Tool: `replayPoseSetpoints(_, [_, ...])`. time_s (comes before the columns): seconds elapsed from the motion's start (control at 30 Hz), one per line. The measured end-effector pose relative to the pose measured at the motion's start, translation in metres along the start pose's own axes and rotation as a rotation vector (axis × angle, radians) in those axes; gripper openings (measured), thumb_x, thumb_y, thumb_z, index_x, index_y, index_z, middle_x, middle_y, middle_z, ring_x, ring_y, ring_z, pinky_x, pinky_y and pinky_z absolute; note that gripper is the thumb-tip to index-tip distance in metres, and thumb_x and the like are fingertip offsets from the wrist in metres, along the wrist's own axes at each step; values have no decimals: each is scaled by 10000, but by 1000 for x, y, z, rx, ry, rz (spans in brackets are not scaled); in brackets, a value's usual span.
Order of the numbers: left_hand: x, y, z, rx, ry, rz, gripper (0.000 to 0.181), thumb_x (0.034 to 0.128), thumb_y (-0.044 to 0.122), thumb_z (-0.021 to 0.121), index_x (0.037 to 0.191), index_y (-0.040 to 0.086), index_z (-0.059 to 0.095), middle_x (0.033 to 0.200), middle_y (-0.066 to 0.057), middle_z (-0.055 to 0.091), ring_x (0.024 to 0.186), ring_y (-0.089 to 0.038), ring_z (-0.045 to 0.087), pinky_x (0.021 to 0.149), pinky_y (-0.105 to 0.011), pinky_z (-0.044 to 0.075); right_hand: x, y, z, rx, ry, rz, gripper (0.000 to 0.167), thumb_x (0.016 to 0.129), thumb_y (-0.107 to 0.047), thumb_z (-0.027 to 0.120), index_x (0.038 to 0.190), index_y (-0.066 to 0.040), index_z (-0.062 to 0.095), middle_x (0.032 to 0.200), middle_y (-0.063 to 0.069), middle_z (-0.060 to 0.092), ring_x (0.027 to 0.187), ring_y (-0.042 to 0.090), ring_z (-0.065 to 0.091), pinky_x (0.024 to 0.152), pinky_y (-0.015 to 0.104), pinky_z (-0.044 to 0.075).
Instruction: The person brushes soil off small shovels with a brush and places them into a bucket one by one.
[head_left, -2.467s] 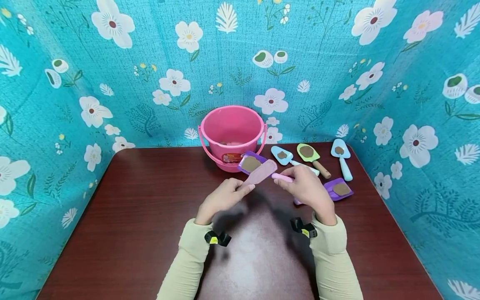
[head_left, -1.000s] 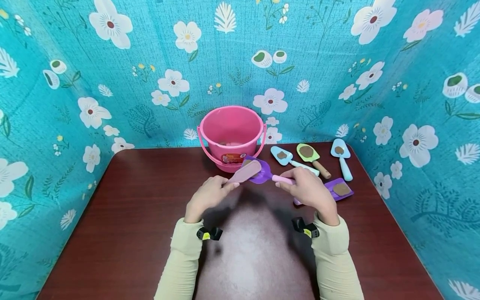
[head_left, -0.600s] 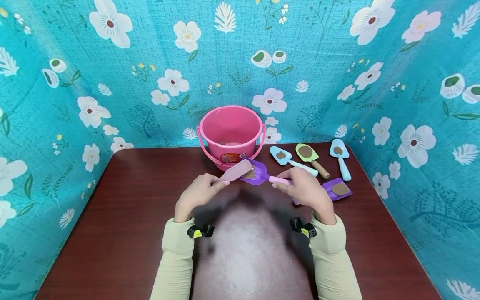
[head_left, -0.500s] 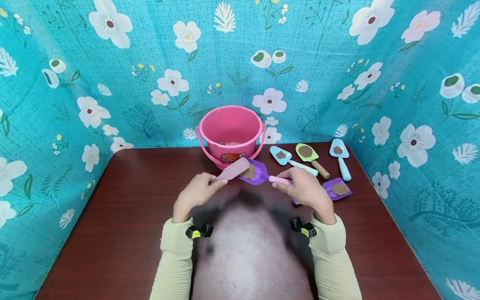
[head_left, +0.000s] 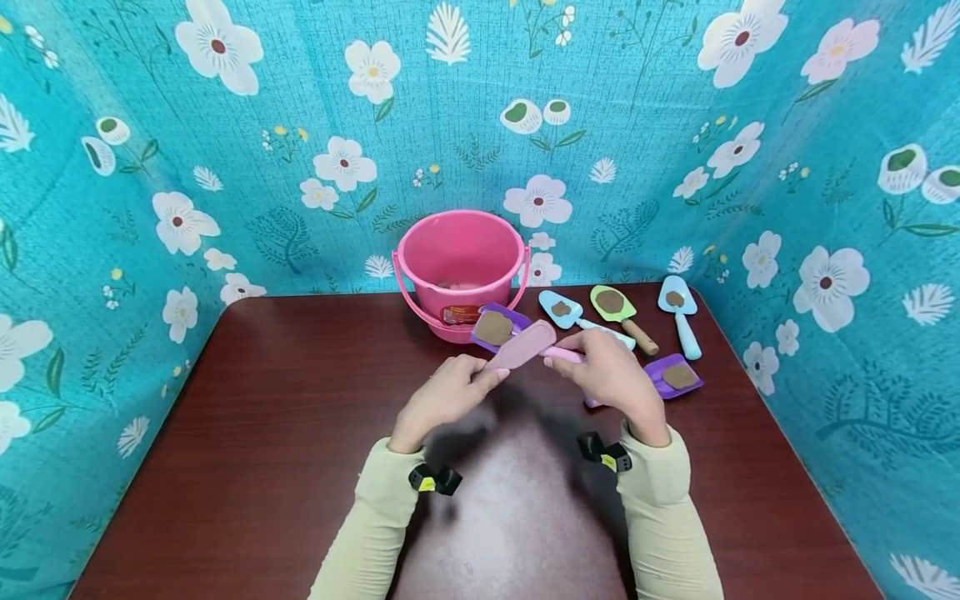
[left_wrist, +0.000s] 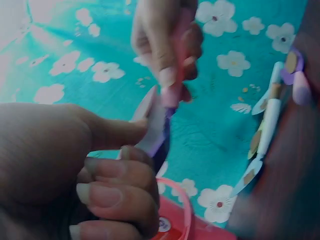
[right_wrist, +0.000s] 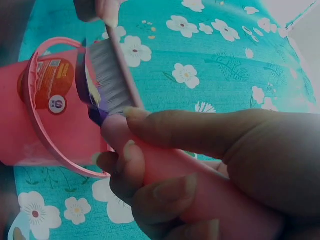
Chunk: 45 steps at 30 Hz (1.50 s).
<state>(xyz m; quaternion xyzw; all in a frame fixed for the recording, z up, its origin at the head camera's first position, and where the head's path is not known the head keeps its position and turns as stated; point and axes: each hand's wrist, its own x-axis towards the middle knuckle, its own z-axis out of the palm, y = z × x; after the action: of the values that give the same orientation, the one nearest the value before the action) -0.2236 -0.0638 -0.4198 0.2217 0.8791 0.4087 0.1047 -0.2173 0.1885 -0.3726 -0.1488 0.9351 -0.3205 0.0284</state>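
One purple shovel (head_left: 516, 317) hangs above the counter (head_left: 262, 417), just to the near side of the bucket (head_left: 435, 300), its blade pointing far left and bearing a brown patch (head_left: 492, 328). Your right hand (head_left: 611, 372) has its fingers curled round the shovel's pink handle; your left hand (head_left: 448, 390) pinches the brush (head_left: 522, 344), its bristles (right_wrist: 107, 77) facing the blade's handle end, though whether they touch is hard to tell. Sweep too hard and the shovel could twist in your fingers; its tip seems to sit outside the bucket, so anything loose would likely drop on the counter. A lowered right wrist might nudge the other shovel (head_left: 660, 372). Both hands reach from the near side, angled together, backs upward. Farther right lie a blue scoop (head_left: 574, 313), a green scoop (head_left: 622, 314) and a second blue scoop (head_left: 681, 321).
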Motion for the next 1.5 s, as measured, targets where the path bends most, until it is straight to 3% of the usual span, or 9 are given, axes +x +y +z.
replayPoseSetpoints(0.23, [4,1,5,76,69,-91,377,1009,350,626,710,131,559,563,21,403,513,-110,357,514,-264,311,0,1,-3,9,11,25,252,939,-319,742,970,-77,808,549,-29,488,553,156,483,596,353,424])
replayPoseSetpoints(0.67, [0,-3,0,124,81,-96,366,985,364,670,717,132,578,558,32,400,505,-99,354,487,-256,295,1,4,-4,44,-10,14,281,947,-362,728,978,-97,815,504,-54,403,491,138,401,539,338,377])
replayPoseSetpoints(0.97, [-4,-13,-12,142,133,-157,337,979,349,680,737,128,601,570,25,399,524,-107,344,487,-262,273,-3,6,-7,44,-7,50,337,935,-343,744,1083,-43,785,590,-2,575,561,154,501,577,343,429])
replayPoseSetpoints(1.17, [-6,-14,-17,140,119,-188,325,981,342,679,771,99,630,577,19,394,537,-116,348,496,-271,277,-2,7,-6,43,-20,44,337,938,-338,740,1094,-43,783,558,-6,519,534,156,475,570,345,419])
replayPoseSetpoints(1.5, [-10,-17,-25,144,114,-222,380,979,371,675,702,130,576,569,26,387,530,-114,349,493,-268,273,-2,7,-4,44,-33,41,288,936,-295,744,1077,-48,788,549,-14,515,534,155,481,578,347,422])
